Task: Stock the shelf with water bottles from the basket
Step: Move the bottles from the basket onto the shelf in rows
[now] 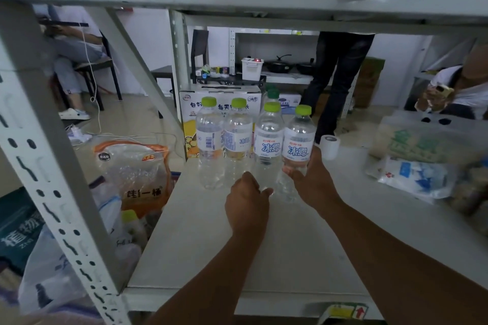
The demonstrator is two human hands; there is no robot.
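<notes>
Right hand point(309, 179) curled round the lower body of the rightmost water bottle point(298, 145), upright near the shelf's point(237, 258) back edge. Left hand point(247, 203) is at the third bottle's point(268, 145) foot, its grip hidden, can't tell. Two more bottles point(211, 140) stand left; a white roll point(330, 146) stands just right.
</notes>
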